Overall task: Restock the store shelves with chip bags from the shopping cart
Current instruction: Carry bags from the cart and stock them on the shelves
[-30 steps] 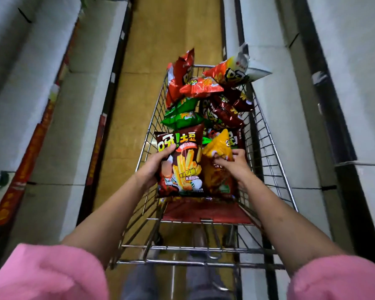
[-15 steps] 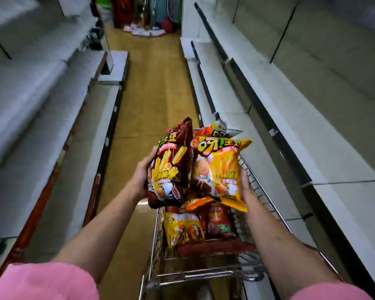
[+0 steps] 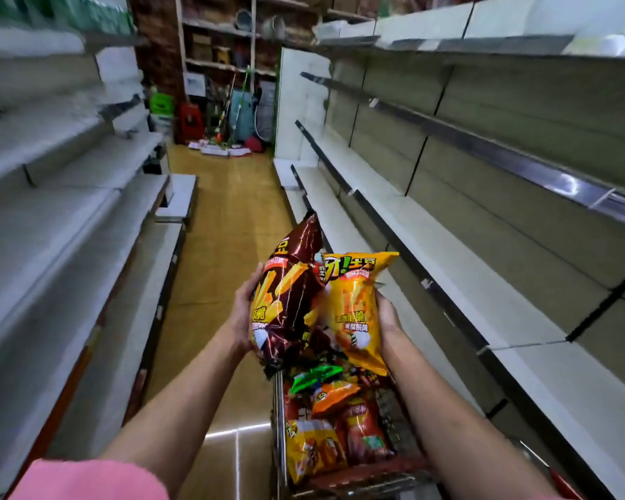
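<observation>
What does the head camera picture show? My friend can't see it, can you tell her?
A person holds two chip bags above a shopping cart in a store aisle: a dark brown bag in the left hand and a yellow bag in the right hand. More chip bags fill the cart, and the white shelves nearby look bare.

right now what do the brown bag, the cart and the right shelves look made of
Brown bag: glossy plastic or foil film, creased with bright glints.
Cart: bare metal wire, shiny grey rods.
Right shelves: likely white painted metal, matte, with a shiny metal strip on one edge.
</observation>
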The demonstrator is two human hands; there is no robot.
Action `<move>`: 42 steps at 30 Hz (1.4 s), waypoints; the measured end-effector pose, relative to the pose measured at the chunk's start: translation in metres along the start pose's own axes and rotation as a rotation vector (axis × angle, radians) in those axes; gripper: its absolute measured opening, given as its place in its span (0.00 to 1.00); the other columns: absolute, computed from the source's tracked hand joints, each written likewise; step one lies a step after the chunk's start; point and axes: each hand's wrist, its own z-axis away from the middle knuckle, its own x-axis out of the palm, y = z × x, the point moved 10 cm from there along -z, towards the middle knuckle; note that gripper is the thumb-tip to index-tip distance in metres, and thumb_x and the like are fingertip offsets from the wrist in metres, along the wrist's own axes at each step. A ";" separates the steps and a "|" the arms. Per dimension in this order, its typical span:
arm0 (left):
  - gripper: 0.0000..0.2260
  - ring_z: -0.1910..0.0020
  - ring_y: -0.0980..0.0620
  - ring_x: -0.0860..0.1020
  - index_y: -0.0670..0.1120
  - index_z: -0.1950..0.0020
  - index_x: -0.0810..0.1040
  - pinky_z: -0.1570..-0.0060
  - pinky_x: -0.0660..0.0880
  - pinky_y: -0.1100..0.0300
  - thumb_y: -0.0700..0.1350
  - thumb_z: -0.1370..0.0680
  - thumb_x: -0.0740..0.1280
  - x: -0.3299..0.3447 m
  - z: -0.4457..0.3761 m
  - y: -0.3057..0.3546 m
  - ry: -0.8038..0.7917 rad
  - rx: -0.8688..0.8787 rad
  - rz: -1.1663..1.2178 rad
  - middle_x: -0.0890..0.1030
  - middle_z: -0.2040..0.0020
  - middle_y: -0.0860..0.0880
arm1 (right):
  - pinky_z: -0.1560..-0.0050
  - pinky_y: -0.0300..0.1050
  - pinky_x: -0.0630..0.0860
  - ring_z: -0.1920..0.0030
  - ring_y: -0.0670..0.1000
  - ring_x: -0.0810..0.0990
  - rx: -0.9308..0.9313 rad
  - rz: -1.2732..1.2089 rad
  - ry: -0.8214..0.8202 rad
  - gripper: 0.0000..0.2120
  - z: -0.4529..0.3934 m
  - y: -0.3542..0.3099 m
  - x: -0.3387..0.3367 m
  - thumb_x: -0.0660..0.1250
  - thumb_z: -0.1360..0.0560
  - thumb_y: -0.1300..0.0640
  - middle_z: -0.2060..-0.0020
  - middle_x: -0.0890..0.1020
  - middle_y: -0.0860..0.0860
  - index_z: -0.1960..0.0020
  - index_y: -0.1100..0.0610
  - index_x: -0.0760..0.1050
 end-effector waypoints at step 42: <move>0.39 0.54 0.42 0.83 0.46 0.35 0.66 0.56 0.80 0.49 0.60 0.40 0.75 0.363 0.099 -0.264 -0.415 -0.209 -0.799 0.82 0.46 0.41 | 0.44 0.58 0.79 0.50 0.57 0.83 -0.581 0.098 0.975 0.15 0.552 -0.058 -0.335 0.75 0.32 0.50 0.50 0.84 0.56 0.49 0.50 0.76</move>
